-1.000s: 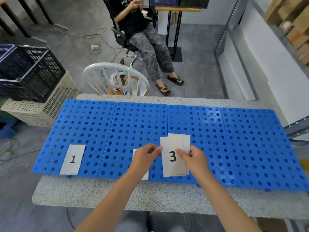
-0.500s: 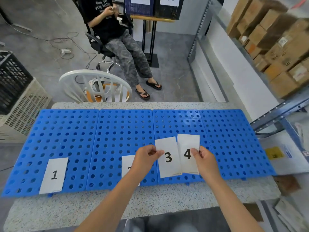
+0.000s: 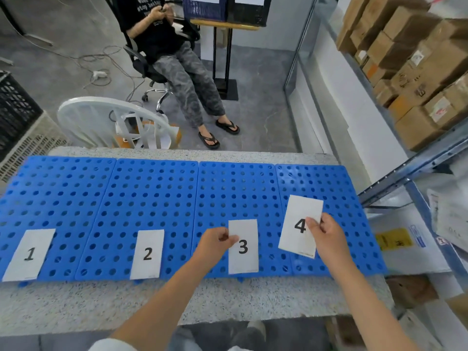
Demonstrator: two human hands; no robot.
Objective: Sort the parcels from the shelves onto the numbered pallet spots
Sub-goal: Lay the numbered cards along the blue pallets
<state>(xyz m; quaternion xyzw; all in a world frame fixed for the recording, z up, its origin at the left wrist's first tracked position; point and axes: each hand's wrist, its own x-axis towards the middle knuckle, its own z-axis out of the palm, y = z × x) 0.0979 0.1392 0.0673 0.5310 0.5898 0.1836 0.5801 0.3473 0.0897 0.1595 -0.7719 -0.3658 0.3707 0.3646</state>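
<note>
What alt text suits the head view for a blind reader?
The left hand pinches white paper card 3 and the right hand pinches white paper card 4 over blue perforated plastic pallets on a speckled table. White card 1 and card 2 lie flat on pallets further left; brown cardboard parcels fill shelves at right.

A warehouse or parcel-sorting room: brown cardboard boxes (image 3: pixel 415 69) crowd a grey steel shelf rack (image 3: pixel 415 163), blue perforated plastic pallet panels (image 3: pixel 152 198) cover a speckled stone table (image 3: pixel 228 300), stacked plastic crates (image 3: pixel 17 122) stand on bare concrete floor (image 3: pixel 63 34).
</note>
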